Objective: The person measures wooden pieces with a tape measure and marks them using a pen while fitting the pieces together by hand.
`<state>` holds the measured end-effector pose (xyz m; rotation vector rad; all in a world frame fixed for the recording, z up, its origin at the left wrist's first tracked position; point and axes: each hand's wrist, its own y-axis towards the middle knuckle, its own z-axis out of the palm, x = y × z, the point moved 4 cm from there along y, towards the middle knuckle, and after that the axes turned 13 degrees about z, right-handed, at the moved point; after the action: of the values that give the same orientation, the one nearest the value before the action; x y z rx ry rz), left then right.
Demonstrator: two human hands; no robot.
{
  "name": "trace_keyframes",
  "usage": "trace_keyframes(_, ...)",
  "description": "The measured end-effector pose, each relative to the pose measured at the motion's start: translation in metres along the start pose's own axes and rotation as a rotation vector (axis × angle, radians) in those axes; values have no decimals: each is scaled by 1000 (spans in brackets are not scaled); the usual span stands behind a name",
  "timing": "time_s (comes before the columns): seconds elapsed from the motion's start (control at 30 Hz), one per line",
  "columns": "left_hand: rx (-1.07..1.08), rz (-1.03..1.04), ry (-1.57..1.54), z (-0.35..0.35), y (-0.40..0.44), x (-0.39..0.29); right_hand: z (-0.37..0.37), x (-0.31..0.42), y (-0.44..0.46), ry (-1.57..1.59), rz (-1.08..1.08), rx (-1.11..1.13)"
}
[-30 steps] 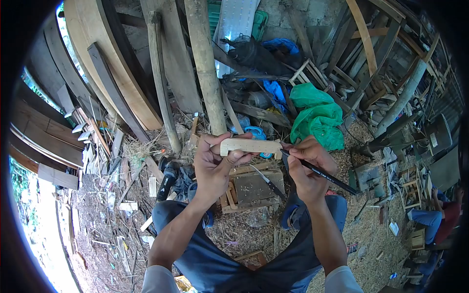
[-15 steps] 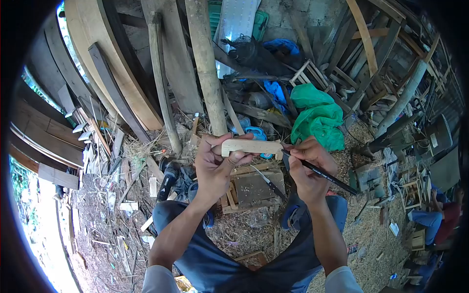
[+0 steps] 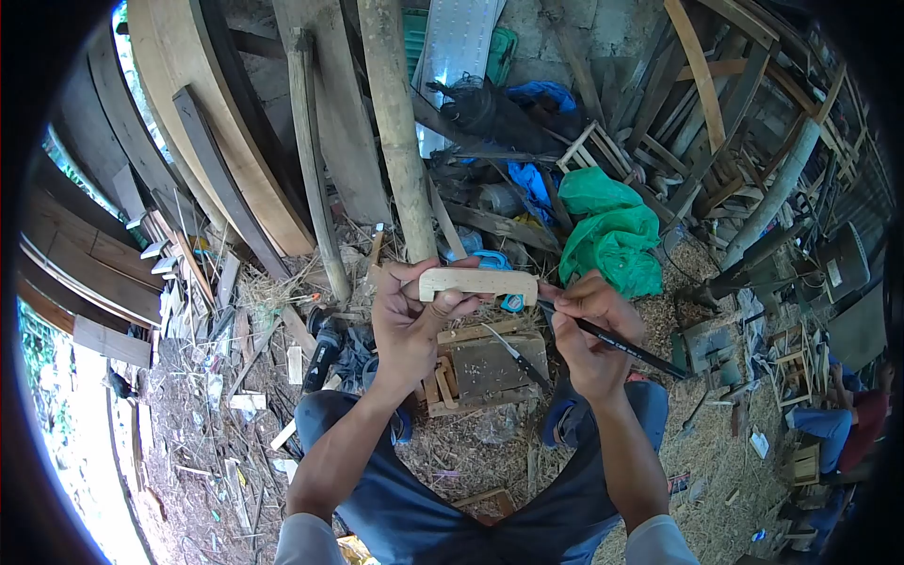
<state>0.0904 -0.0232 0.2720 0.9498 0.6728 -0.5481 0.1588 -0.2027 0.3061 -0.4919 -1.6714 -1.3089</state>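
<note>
A pale wooden piece (image 3: 478, 282), shaped like a small handle with short legs at both ends, is held level in front of me. My left hand (image 3: 405, 325) is closed on its left part, thumb below and fingers behind. My right hand (image 3: 598, 334) grips a black pencil (image 3: 636, 352) that slants down to the right. The pencil's tip end is at the right end of the piece; whether it touches, I cannot tell. Below the hands, a knife (image 3: 518, 358) with a dark handle lies on a low wooden box (image 3: 490, 377) between my feet.
A black power tool (image 3: 323, 356) lies on the littered ground left of my knee. A green plastic bag (image 3: 612, 231) and a bamboo pole (image 3: 391, 132) are ahead. Long planks (image 3: 221, 122) lean at left. Another person (image 3: 838, 419) sits at far right.
The wooden piece and my left hand have shifted slightly left. My right hand and the pencil have moved a little, and the piece's right leg now shows more plainly.
</note>
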Motion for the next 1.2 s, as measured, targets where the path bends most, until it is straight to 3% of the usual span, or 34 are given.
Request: trace_keyframes(1.2,-13,33,-15,-1,0,1,2,0,1,-119,-44,-19)
